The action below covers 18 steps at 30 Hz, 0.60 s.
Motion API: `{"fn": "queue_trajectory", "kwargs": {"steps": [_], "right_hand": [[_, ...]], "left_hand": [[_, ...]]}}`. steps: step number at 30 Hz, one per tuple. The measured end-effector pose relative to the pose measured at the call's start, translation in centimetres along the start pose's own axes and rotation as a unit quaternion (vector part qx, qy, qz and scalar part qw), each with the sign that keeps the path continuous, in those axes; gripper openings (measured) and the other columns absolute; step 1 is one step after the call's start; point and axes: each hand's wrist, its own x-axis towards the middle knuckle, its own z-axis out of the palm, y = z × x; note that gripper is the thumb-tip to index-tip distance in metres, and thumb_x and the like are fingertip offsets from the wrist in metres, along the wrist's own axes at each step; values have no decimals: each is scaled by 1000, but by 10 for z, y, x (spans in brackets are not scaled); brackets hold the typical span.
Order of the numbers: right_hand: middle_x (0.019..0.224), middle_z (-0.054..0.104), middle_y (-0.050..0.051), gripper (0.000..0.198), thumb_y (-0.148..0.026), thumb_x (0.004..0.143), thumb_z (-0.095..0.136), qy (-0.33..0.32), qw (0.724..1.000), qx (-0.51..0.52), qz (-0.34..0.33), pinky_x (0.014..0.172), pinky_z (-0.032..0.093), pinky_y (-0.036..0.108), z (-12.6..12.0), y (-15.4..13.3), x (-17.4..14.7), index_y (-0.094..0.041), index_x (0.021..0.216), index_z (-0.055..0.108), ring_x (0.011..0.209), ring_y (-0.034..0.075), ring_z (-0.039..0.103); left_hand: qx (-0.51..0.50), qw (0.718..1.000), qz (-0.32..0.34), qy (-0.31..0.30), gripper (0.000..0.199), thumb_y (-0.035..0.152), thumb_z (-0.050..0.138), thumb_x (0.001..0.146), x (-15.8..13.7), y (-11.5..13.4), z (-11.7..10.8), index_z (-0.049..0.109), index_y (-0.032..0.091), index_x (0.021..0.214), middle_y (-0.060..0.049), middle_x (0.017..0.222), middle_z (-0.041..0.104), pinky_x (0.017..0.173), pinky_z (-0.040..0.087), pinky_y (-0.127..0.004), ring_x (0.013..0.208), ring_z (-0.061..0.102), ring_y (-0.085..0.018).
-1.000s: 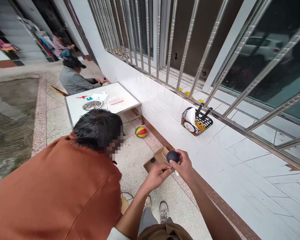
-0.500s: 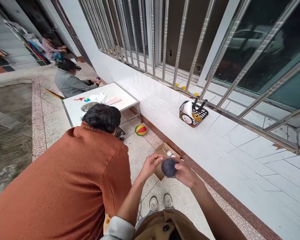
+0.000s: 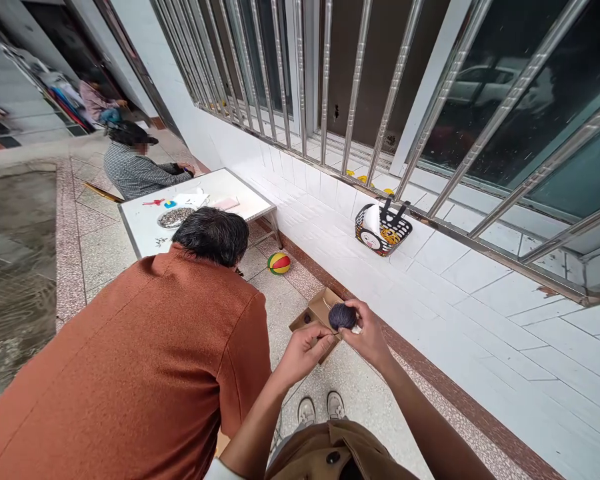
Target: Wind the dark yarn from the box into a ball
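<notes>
A dark grey ball of yarn (image 3: 342, 317) is gripped by my right hand (image 3: 369, 335), thumb and fingers on its right side. My left hand (image 3: 304, 353) is closed in a pinch at the ball's lower left, on a thin dark strand of the yarn. Under both hands a cardboard box (image 3: 325, 303) stands open on the floor. A small dark round thing (image 3: 307, 319) shows in its left part, and white cord lies partly hidden behind the ball.
A person in a rust-coloured coat (image 3: 145, 360) bends over close on my left. Beyond are a white table (image 3: 135, 217) with a plate of seeds, another seated person (image 3: 137, 163), and a striped ball (image 3: 279, 263). A black basket (image 3: 383, 230) hangs from the window bars (image 3: 397, 87) at right.
My left hand has moved down from the ball's upper left to its lower left. The right hand has turned upward around the ball. More of the box's left part shows.
</notes>
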Motion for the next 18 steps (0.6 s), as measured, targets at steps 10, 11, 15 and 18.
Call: {"fn": "queue_trajectory", "kwargs": {"steps": [10,11,15,18], "right_hand": [[84,67,0,35,-28,60,71,-228,928,248,157,67,48,28,-29,-20,-32,-22,94,69,76,17,60],[85,67,1,35,-29,59,72,-212,922,274,173,65,48,28,-31,-21,-35,-22,93,68,74,17,60],[94,68,5,37,-38,63,74,-81,924,334,169,70,52,36,-36,-18,-40,-23,96,65,80,22,63],[95,67,5,37,-41,66,74,31,942,309,130,75,53,39,-34,-10,-36,-24,96,60,86,23,64]], "left_hand": [[-40,999,-18,22,41,53,60,88,13,-13,10,66,15,74,-3,72,59,71,42,-27,71,52,-14],[-45,999,-21,22,42,54,60,87,14,-15,13,65,15,74,-3,72,59,71,42,-27,71,52,-15],[-37,999,-28,-7,47,58,56,89,15,-20,25,66,14,75,-4,73,61,70,43,-27,71,54,-15],[-3,999,-12,-45,44,54,55,92,11,-20,34,67,15,76,-4,73,62,69,43,-26,70,55,-15]]}}
